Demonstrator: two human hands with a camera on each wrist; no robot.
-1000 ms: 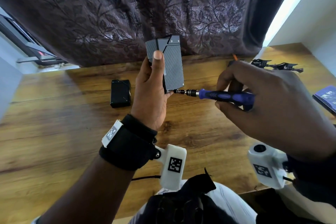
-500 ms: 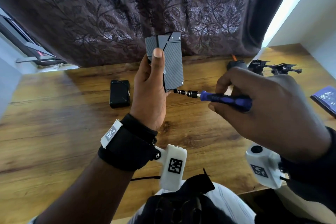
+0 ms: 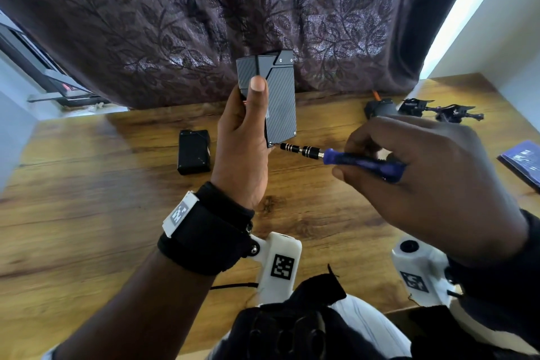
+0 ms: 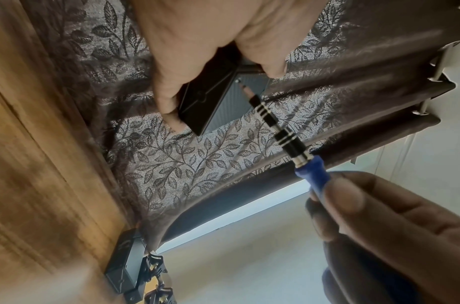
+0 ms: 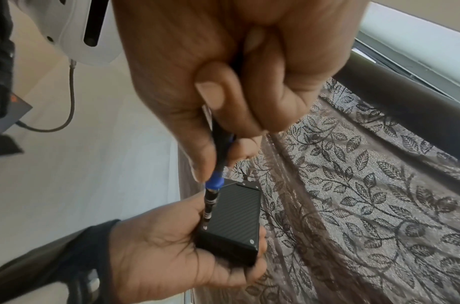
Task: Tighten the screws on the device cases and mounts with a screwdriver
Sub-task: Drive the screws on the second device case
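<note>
My left hand [image 3: 245, 137] grips a black carbon-pattern device case [image 3: 279, 102] upright above the wooden table, thumb along its front. In the right wrist view the case [image 5: 236, 218] lies in that palm with a corner screw showing. My right hand [image 3: 415, 178] holds a blue-handled screwdriver [image 3: 359, 159] with a black banded shaft. Its tip meets the screw at the case's lower right corner [image 3: 273, 144]. From the left wrist view the screwdriver shaft [image 4: 273, 121] runs up to the case [image 4: 213, 98], and the tip touches a screw.
A second black case [image 3: 194, 152] lies flat on the table [image 3: 87, 213] left of my left hand. Black mounts [image 3: 438, 109] and another dark part [image 3: 380, 108] sit at the far right by the patterned curtain [image 3: 204, 9]. A blue booklet [image 3: 523, 161] lies at the right edge.
The case and both hands have shifted slightly lower and left in view; the screwdriver stays on the same corner screw, my right hand's fingers turned a little round its handle.
</note>
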